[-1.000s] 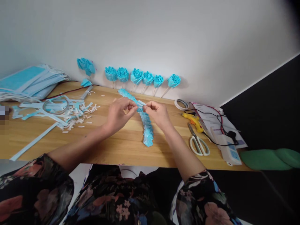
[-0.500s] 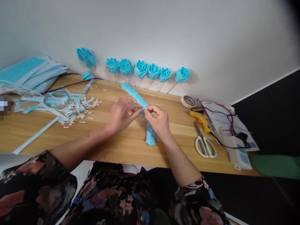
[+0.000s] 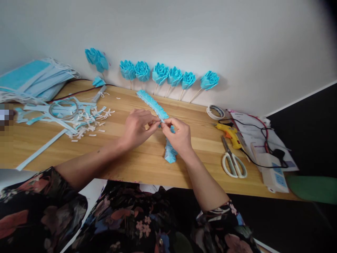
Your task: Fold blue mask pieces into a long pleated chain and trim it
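Note:
A long pleated strip of blue mask fabric [image 3: 151, 103] lies across the table, running from the far side toward me and passing under my fingers. With thumb and fingers pinched, my left hand [image 3: 139, 127] grips the strip at its middle. My right hand [image 3: 178, 135] pinches it right beside that spot, the fingertips of both hands nearly touching. The near end of the strip [image 3: 170, 154] rests on the wood below my right hand. Part of the strip between the ends is hidden by my fingers.
Several blue fabric roses [image 3: 160, 73] on sticks lean on the wall behind. To the left are stacked face masks [image 3: 28, 79], white and blue scraps [image 3: 84, 119] and a tape roll [image 3: 76, 109]. Right stand another tape roll [image 3: 222, 114], a yellow glue gun [image 3: 229, 133], scissors [image 3: 233, 163] and a power strip [image 3: 273, 174].
The view has shifted slightly, so things on the right appear further right. Both hands keep their pinch on the strip, with hardly any movement.

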Available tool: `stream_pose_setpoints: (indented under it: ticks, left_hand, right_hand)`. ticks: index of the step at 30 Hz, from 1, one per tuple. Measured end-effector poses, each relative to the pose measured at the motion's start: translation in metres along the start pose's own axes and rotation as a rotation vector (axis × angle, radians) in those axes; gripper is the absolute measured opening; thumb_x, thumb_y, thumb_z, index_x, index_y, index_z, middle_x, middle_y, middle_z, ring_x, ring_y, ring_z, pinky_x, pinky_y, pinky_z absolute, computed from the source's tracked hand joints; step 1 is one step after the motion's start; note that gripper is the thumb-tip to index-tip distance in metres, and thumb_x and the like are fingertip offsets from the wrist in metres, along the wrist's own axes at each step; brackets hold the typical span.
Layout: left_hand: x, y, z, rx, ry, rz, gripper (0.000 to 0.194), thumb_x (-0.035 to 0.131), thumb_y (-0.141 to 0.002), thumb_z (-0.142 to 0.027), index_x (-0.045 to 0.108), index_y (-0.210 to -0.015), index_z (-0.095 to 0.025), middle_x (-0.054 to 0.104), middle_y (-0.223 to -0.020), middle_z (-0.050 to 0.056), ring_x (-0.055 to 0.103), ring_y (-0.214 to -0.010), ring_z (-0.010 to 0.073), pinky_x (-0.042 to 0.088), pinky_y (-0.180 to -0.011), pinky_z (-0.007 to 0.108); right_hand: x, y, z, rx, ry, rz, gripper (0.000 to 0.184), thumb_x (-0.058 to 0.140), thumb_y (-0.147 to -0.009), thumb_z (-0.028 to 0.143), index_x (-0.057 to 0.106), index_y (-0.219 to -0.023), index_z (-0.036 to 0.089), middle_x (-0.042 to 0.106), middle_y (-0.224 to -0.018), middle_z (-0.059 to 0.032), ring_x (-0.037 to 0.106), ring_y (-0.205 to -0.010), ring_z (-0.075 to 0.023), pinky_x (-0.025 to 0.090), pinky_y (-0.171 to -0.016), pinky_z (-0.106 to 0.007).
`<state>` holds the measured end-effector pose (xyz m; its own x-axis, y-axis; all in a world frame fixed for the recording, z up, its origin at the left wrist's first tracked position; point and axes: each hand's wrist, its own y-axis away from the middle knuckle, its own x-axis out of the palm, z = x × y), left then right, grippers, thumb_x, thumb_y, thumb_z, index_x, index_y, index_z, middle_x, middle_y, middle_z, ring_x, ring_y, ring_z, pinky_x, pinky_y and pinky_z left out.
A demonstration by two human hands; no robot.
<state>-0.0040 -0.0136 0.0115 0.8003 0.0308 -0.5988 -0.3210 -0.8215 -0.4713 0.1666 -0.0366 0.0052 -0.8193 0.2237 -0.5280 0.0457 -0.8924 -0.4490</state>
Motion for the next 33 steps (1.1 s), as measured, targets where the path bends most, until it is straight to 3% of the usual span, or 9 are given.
stream_pose_setpoints:
  ticks: [10,18,33]
  left_hand:
    - [-0.001,0.0,0.002,0.033,-0.067,0.006,0.022,0.055,-0.089,-0.036,0.071,-0.08,-0.025,0.066,-0.069,0.003,0.057,-0.072,0.0182,0.039,-0.078,0.037]
    - [-0.002,-0.002,0.001,0.021,0.003,0.0,0.023,0.055,-0.087,-0.029,0.067,-0.069,-0.021,0.064,-0.067,0.002,0.056,-0.069,0.0165,0.04,-0.076,0.035]
    - [0.011,-0.006,0.017,0.054,0.026,-0.026,0.022,0.058,-0.089,-0.023,0.067,-0.07,-0.017,0.064,-0.068,0.003,0.056,-0.07,0.0143,0.04,-0.071,0.03]
  right_hand:
    - [0.001,0.0,-0.001,-0.001,0.004,0.008,0.015,0.059,-0.084,0.028,0.063,-0.071,0.024,0.066,-0.069,-0.0008,0.057,-0.066,-0.0163,0.045,-0.071,-0.031]
    - [0.001,0.0,0.0,0.006,0.013,0.021,0.015,0.059,-0.084,0.028,0.062,-0.07,0.023,0.064,-0.069,-0.0008,0.059,-0.068,-0.0167,0.045,-0.071,-0.03]
    - [0.001,-0.001,-0.01,-0.066,0.036,-0.039,0.008,0.065,-0.082,0.026,0.068,-0.074,0.026,0.069,-0.069,-0.0011,0.06,-0.062,-0.0179,0.044,-0.061,-0.034]
